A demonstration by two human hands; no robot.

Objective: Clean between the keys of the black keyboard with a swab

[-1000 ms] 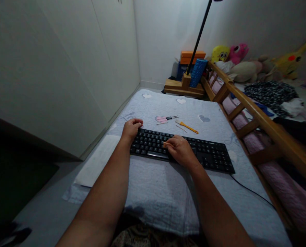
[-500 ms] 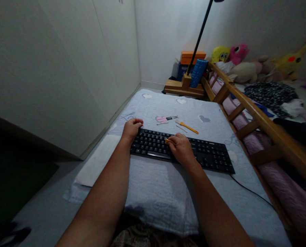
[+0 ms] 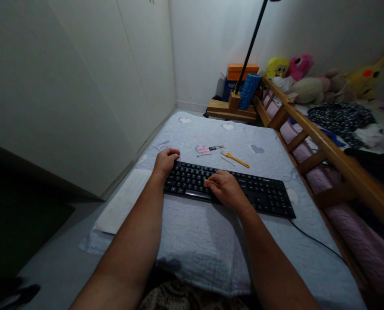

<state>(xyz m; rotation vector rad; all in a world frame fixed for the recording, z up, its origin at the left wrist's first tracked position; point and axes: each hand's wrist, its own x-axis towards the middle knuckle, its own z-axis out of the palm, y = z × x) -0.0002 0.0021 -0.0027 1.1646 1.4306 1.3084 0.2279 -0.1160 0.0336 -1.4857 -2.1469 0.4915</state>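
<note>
A black keyboard lies across the cloth-covered table in front of me. My left hand is closed at its far left corner, fingers curled and thumb against the edge. Over the middle keys, my right hand pinches a small orange-tan piece, perhaps sponge or cloth, whose tip touches the keys. Most of that piece is hidden by the fingers. Beyond the keyboard lie a yellow-handled brush, a tool with a black grip and metal tip, and two thin cotton swabs.
A folded white cloth lies at the table's left. The keyboard's cable runs off to the right. A wooden bed rail borders the right side, and a white cabinet the left. A wooden stand is at the back.
My right hand has slid slightly left and towards me over the keys with the orange-tan piece. My left hand has stayed at the keyboard's corner.
</note>
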